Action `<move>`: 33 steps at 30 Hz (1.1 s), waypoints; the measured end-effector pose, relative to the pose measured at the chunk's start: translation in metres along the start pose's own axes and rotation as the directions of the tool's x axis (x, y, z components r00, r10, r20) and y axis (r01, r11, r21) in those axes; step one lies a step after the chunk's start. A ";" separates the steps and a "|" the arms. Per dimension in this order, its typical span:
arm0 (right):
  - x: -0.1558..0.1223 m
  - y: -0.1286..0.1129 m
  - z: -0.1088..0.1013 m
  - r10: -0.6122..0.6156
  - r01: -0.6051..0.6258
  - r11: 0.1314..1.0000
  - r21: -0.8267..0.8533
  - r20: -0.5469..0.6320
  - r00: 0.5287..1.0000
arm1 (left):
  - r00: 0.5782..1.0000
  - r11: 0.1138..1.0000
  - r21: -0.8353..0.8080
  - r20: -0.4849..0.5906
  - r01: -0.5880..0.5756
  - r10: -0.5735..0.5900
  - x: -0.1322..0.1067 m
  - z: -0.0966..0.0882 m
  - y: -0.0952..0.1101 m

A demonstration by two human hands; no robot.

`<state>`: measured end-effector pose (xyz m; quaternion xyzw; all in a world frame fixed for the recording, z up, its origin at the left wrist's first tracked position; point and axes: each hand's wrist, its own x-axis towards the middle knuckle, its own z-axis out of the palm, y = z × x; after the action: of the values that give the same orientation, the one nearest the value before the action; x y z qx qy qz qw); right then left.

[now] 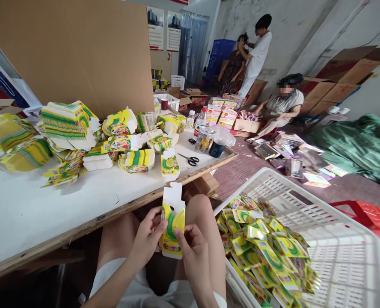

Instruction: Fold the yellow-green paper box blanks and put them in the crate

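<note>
Between both hands, over my lap, is a yellow and green printed carton point(173, 224) with its white top flaps standing up. My left hand point(149, 233) pinches its left edge. On its lower right side, my right hand point(193, 250) grips it with the thumb on the front face. Another such carton point(170, 166) lies on the white table point(113, 194) just beyond. Stacks of flat yellow-green cartons point(68, 124) spread over the table to the left. At my right, a white plastic basket point(337, 256) holds a heap of yellow-green cartons point(267, 252).
Black scissors point(190, 160), a plastic bottle point(200, 120), a clear jar point(204, 139) and a dark mug point(218, 147) stand near the table's right end. A tall cardboard sheet point(81, 55) rises behind the stacks. One person point(281, 102) sits among boxes; two others stand farther back.
</note>
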<state>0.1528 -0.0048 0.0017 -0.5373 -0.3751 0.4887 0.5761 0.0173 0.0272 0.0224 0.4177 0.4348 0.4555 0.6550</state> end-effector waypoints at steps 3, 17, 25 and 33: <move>0.003 -0.006 -0.008 -0.097 0.102 0.991 -0.091 0.060 0.993 | 0.999 0.999 0.045 0.047 -0.007 0.005 -0.004 -0.009 0.003; 0.013 -0.021 -0.025 -0.164 0.211 0.959 -0.187 0.237 0.957 | 0.918 0.993 -0.022 0.386 0.113 -0.096 -0.013 -0.022 0.012; 0.016 -0.028 -0.033 -0.140 0.201 0.961 -0.191 0.294 0.946 | 0.957 0.988 0.153 0.291 -0.036 -0.010 -0.008 -0.023 0.006; 0.023 -0.015 -0.026 -0.096 0.217 0.840 -0.497 0.257 0.962 | 0.955 0.966 0.252 0.296 -0.058 -0.020 -0.011 -0.021 0.005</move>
<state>0.1854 0.0113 0.0105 -0.5822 -0.5979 0.3771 0.4017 -0.0061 0.0212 0.0231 0.5669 0.3834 0.3335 0.6483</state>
